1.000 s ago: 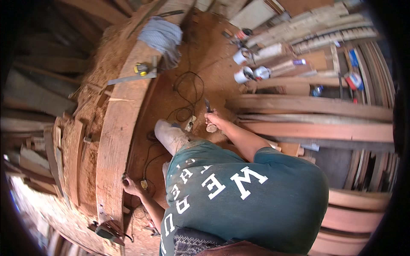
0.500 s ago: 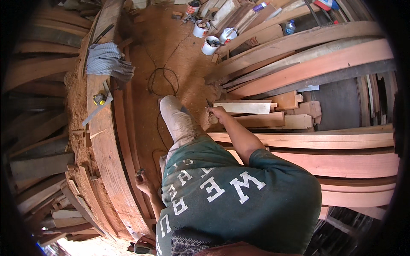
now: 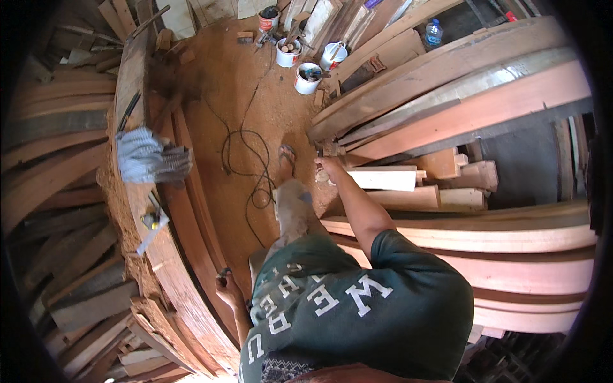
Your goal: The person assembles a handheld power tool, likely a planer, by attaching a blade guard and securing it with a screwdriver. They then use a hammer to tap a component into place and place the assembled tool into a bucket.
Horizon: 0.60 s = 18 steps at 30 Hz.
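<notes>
My right hand [image 3: 330, 167] is closed, held out beside the short cut timbers. It grips a tool with a pale rounded wooden end [image 3: 322, 175] and a dark tip [image 3: 319, 152]; the fingers hide its kind. Closest to that hand is a short pale timber [image 3: 383, 179]. My left hand [image 3: 230, 292] hangs low beside the long beam [image 3: 175, 271], its fingers curled round a small dark object [image 3: 223, 274] too small to make out. A striped cloth [image 3: 150, 156], a yellow-and-black tape measure [image 3: 151, 221] and a metal square [image 3: 153, 239] lie on the beam.
A looped dark cable [image 3: 255, 142] lies on the sawdust-covered floor [image 3: 204, 83] ahead. White buckets of tools [image 3: 307, 82] stand at the far side. Long planks [image 3: 460, 121] are stacked on the right, more boards [image 3: 57, 150] on the left. A water bottle [image 3: 433, 32] sits among the planks.
A sandalled foot has come into view ahead on the floor. The beam with the cloth has shifted down and left in view, and the buckets up. Both hands keep their hold.
</notes>
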Tool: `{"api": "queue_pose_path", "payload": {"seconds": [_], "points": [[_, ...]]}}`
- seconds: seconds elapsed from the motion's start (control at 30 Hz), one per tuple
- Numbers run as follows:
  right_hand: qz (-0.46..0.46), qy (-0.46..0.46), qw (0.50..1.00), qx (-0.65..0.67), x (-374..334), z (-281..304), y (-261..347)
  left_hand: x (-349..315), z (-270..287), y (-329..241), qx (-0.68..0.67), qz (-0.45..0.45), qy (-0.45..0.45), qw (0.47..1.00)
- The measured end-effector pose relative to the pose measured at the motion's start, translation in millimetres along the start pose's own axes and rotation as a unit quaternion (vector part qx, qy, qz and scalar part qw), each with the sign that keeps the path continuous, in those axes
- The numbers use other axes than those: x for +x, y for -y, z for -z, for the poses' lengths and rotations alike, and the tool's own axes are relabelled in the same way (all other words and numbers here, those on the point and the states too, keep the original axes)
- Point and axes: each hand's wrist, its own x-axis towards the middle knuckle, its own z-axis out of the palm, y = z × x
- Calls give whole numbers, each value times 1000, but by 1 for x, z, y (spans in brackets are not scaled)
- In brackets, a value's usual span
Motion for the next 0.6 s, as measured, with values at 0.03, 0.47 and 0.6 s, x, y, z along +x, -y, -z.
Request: {"api": "queue_pose_path", "payload": {"seconds": [0.03, 0.47, 0.6], "points": [[-11, -6, 1000, 15, 23, -7, 7, 10, -12, -12, -3, 4, 14, 1000], [5, -149, 930, -336, 257, -71, 104, 184, -230, -195, -1, 108, 191, 976], [88, -32, 967, -236, 281, -64, 101, 217, -287, -271, -8, 88, 238, 967]]}}
